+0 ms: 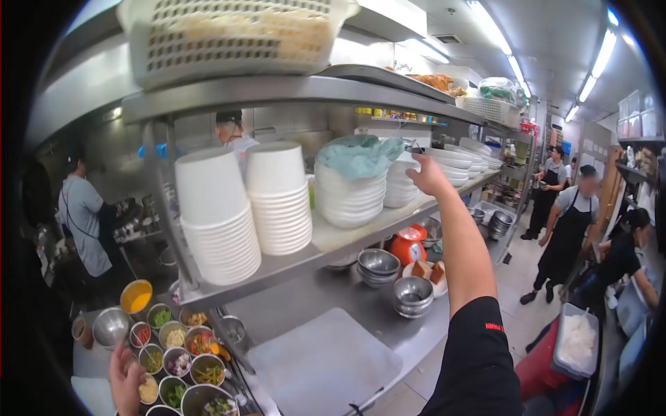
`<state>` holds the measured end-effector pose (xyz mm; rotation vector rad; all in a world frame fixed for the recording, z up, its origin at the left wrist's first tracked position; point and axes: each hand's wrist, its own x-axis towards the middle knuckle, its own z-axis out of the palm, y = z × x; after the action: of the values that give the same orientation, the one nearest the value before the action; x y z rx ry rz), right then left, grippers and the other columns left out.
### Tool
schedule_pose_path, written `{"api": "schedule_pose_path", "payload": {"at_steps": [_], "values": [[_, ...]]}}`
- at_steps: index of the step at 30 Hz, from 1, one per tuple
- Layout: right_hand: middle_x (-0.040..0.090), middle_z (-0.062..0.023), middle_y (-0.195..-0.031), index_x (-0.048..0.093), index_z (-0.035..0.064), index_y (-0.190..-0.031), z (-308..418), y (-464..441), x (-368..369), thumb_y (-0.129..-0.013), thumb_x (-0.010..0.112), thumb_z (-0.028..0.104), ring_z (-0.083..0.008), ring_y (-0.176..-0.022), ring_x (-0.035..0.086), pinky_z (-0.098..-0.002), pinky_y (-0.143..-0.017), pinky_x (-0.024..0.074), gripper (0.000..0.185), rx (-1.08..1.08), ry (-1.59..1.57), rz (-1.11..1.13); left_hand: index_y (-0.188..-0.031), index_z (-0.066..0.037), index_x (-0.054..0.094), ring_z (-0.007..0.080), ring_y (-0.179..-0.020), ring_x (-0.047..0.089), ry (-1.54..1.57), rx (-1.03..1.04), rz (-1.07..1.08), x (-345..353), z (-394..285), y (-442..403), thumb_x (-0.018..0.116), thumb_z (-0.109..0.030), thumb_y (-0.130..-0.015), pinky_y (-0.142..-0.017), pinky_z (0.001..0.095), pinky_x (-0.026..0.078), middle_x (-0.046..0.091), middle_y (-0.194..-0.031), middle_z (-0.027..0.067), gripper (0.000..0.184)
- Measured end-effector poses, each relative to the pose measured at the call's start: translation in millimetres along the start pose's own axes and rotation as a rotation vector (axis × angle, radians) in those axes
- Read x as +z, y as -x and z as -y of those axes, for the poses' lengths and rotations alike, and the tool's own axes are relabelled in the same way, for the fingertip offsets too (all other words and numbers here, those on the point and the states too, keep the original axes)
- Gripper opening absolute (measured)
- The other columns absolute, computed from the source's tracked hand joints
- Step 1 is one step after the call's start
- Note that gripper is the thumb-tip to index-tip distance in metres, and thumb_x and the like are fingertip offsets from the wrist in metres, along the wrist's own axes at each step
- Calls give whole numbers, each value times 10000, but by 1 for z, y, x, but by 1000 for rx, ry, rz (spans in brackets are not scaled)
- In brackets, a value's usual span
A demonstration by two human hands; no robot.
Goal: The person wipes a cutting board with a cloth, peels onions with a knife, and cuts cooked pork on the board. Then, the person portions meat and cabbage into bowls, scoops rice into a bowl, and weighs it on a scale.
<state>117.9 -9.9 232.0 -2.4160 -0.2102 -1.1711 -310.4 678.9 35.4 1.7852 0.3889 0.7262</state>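
a smooth white plastic-looking cutting board point(325, 364) (matt, really); shiny silver metal nested bowls point(413, 294); crumpled teal cloth point(361, 157).

The basket point(229, 45) is cut off at the top edge, and the left hand point(126, 381) is blurred, its wrist running out at the bottom. A teal cloth point(357, 156) hides the top of the stacked white bowls point(350, 204). The dark item point(415, 150) by the right hand's point(429, 173) fingers is too small to identify, as are the scale dial's point(415, 252) markings.
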Motion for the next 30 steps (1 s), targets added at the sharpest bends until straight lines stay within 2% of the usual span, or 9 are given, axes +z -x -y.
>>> {"api": "schedule_pose_path", "payload": {"at_steps": [3,6,8,14,16,21,23,27,30], "values": [[705,-159,-831,669,47,-1129,24,-22,-33,-867,671,278,-244,-736,707,-353,-691,556,349,237,-49,432,-1478,-81,368,123,-769,620,-5,-10,-38,-16,22,12,561,-152,-916,-542,214,488,548,-1232,132,599],[692,-74,-863,661,58,-1064,5,-42,-29,-919,621,314,-154,-691,674,-321,-617,526,297,176,-102,508,-1495,-74,338,215,-1088,596,-118,-225,53,-7,-17,42,621,-216,-960,-828,272,517,491,-1391,120,622],[682,-68,-876,642,41,-1030,3,-45,-32,-933,609,330,-149,-732,670,-325,-640,520,306,81,-80,538,-1474,-53,356,199,-1081,604,-67,-255,5,17,-37,66,599,-223,-975,-796,276,519,522,-1347,119,581],[665,-210,-1158,642,27,-1164,-12,-45,-36,-870,671,400,-363,-1118,614,-422,-957,480,476,-90,-52,202,-1420,-24,397,257,-1048,632,16,-323,-72,50,-54,85,590,-174,-977,-753,293,536,538,-1316,155,506],[610,-219,-1274,588,11,-1272,-13,-41,-38,-830,718,390,-360,-1189,581,-426,-1020,454,596,-108,100,193,-1487,-82,345,123,-759,619,-41,-172,-31,52,-32,73,546,-159,-929,-528,214,485,583,-1173,105,599],[608,-244,-1191,564,-44,-1244,-9,-27,-42,-885,649,153,-384,-1117,577,-456,-941,458,418,-280,295,7,-1458,-5,379,167,-871,655,-104,-227,-5,59,-38,78,616,-150,-882,-699,280,530,563,-1310,189,639],[597,-237,-1174,542,-67,-1268,-53,-21,-48,-903,604,80,-354,-1081,584,-435,-918,453,399,-338,-4,-12,-1451,-5,390,172,-937,643,-68,-256,-29,53,-30,82,632,-154,-902,-740,292,539,547,-1338,191,619],[584,-227,-1250,560,-35,-1267,-151,17,-76,-964,542,150,-345,-1133,585,-412,-1007,421,356,-350,22,-174,-1476,-49,363,168,-967,645,-86,-320,-67,21,-2,108,616,-199,-950,-785,298,544,500,-1364,163,602],[613,-155,-956,593,-41,-1143,91,157,-126,-960,587,191,-266,-857,584,-371,-803,482,295,-496,-260,73,-1481,-65,360,183,-986,648,-14,-405,-159,-7,15,134,606,-216,-965,-802,315,544,490,-1377,152,591]]}}
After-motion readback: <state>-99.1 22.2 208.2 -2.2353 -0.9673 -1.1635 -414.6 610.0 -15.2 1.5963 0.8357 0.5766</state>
